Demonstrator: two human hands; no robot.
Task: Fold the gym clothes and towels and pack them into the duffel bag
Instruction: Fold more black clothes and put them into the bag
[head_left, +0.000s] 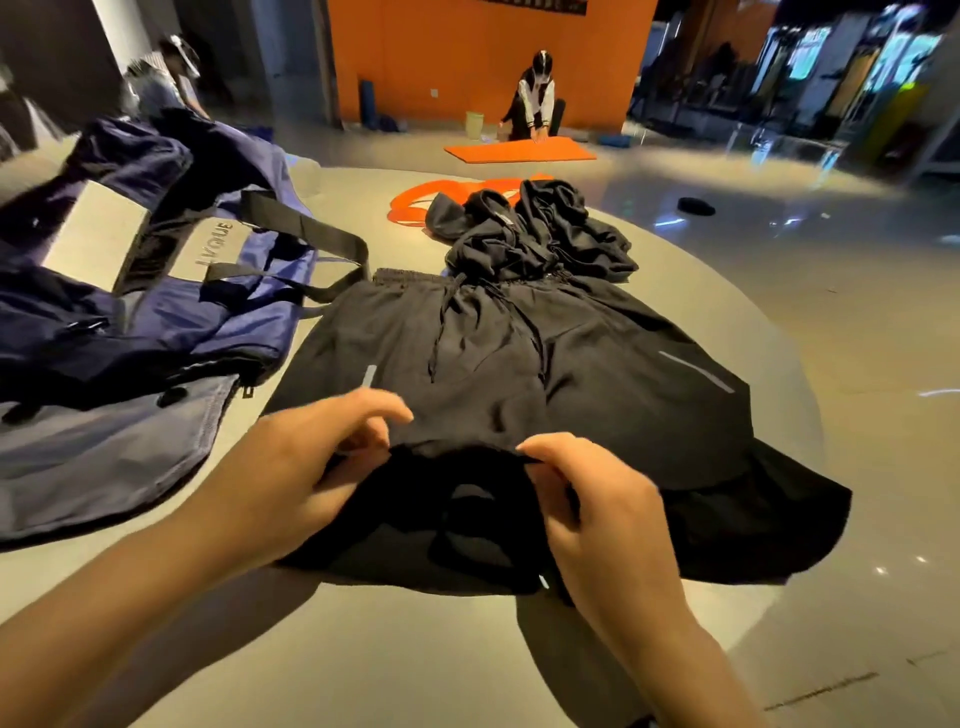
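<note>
The folding step is going on: the left hand (306, 467) and right hand (597, 512) are pinching, fingers clamped, the near hem of the black shorts (498, 364) lying on the tabletop (415, 649) beside the duffel bag (130, 291). Next they probably need lifting that hem toward the waistband.

The black shorts (493, 364) are thin matt cloth with shiny grey reflective strips. The duffel bag (156, 322) is navy fabric with a slight sheen and woven black straps. The round tabletop (415, 649) is smooth, grey and softly glossy.
</note>
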